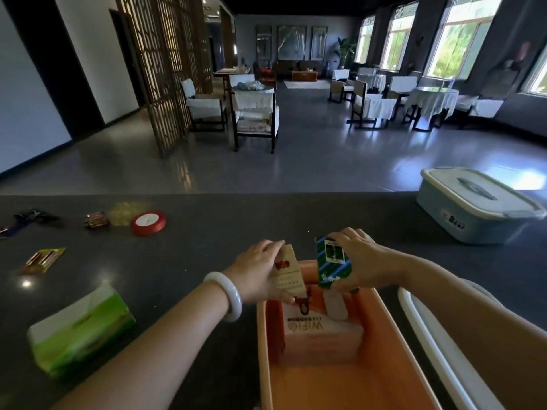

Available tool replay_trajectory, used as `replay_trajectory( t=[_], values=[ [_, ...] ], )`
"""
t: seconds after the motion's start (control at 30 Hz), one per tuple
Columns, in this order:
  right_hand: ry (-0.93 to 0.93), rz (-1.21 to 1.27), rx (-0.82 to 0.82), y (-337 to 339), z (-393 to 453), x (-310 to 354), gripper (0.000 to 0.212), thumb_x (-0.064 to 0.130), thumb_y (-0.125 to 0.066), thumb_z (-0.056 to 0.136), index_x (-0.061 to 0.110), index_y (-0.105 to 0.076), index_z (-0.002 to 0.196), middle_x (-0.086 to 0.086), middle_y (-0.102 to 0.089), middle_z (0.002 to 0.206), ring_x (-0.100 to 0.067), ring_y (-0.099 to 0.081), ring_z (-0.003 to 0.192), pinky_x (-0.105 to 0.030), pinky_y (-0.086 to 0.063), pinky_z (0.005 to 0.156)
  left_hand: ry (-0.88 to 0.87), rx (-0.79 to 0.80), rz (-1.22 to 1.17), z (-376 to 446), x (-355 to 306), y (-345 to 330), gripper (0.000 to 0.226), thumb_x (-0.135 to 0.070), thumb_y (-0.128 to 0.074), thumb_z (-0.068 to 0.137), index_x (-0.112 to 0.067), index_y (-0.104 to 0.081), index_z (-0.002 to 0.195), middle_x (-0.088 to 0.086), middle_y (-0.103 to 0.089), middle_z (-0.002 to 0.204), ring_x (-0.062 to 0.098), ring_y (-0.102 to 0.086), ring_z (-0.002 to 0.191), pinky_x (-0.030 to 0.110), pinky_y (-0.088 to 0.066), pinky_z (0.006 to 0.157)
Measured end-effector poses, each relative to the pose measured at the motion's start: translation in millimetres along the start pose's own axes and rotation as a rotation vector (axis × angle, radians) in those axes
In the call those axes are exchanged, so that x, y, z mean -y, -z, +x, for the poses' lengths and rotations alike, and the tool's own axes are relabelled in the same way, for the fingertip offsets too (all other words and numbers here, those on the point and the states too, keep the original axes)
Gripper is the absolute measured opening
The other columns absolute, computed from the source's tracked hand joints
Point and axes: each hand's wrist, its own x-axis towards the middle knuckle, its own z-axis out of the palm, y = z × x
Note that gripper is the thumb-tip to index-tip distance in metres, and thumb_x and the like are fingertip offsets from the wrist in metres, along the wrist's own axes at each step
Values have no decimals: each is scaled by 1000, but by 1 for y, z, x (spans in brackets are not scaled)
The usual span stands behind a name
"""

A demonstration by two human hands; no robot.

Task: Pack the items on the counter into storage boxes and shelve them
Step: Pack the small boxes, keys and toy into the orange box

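You are in the packing step: the orange box point(349, 377) sits right in front of you on the desk point(189, 261), already holding a white pack printed "WIFI" point(321, 335) at its far end, with a white lid point(429, 335) lying just to its right. Your left hand point(257, 270) grips a tan packet point(288, 269) and your right hand point(364, 258) grips a blue-green packet point(333, 261), both held upright over the far end of the box. The next move, as I judge it, is to lower both packets into the free space and let go. Left of you a green tissue pack point(80, 329) waits near the desk edge; farther off lie a small yellow card point(44, 258), a red ribbon spool point(148, 221) and dark oddments too blurred to name. At far right stands a closed pale blue box point(476, 208).
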Motion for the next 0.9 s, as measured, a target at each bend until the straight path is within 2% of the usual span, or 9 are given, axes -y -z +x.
replay_trajectory(
  t=[0.17, 0.27, 0.37, 0.43, 0.53, 0.63, 0.77, 0.9],
  values=[
    [55, -16, 39, -18, -21, -9, 106, 77, -64, 49, 37, -25, 139, 16, -25, 121, -7, -28, 110, -25, -37, 91, 29, -12, -16, -22, -15, -24, 113, -60, -76, 68, -28, -10, 153, -10, -20, 154, 13, -21, 141, 41, -26, 116],
    [96, -54, 60, -29, -26, -7, 103, 76, -63, 51, 35, -26, 138, 14, -24, 122, -7, -26, 109, -26, -35, 91, 16, -76, 28, -29, -20, -38, 110, -60, -76, 68, -29, -13, 152, -10, -21, 153, 12, -15, 142, 37, -14, 116],
    [124, -44, 73, -39, -28, -5, 97, 73, -64, 57, 38, -25, 138, 13, -27, 121, -9, -26, 111, -31, -36, 98, 13, -111, 10, -33, -21, -50, 109, -63, -73, 68, -30, -11, 152, -11, -17, 156, 8, -8, 144, 32, -5, 115],
    [144, -19, 77, -46, -30, -5, 98, 70, -64, 59, 39, -20, 141, 11, -29, 128, -13, -26, 120, -37, -33, 106, 14, -120, -36, -35, -20, -58, 109, -67, -69, 69, -31, -9, 152, -11, -13, 158, 6, -5, 144, 31, -3, 115],
    [156, 29, 44, -57, -35, -7, 102, 68, -65, 63, 35, -15, 146, 8, -24, 147, -18, -15, 138, -43, -18, 116, 50, -109, -129, -40, -20, -68, 106, -64, -70, 70, -35, -8, 152, -13, -10, 158, 7, -6, 145, 35, -10, 117],
    [139, 63, -21, -66, -40, -10, 97, 63, -69, 68, 30, -22, 146, 6, -26, 149, -20, -13, 143, -47, -13, 119, 89, -132, -274, -44, -21, -71, 102, -52, -76, 73, -42, -10, 149, -16, -14, 156, 6, -16, 143, 37, -28, 115],
    [135, 74, -62, -68, -41, -9, 92, 58, -70, 70, 23, -29, 145, 3, -29, 149, -20, -13, 143, -44, -9, 120, 102, -126, -265, -46, -24, -69, 101, -46, -76, 76, -37, -11, 152, -13, -14, 157, 10, -17, 144, 42, -29, 116],
    [113, 43, -51, -67, -40, -6, 81, 57, -68, 72, 29, -37, 141, 7, -30, 145, -18, -12, 138, -43, -18, 116, 108, -136, -204, -45, -27, -70, 100, -47, -75, 77, -30, -12, 153, -11, -12, 158, 12, -12, 146, 42, -24, 118]
  ],
)
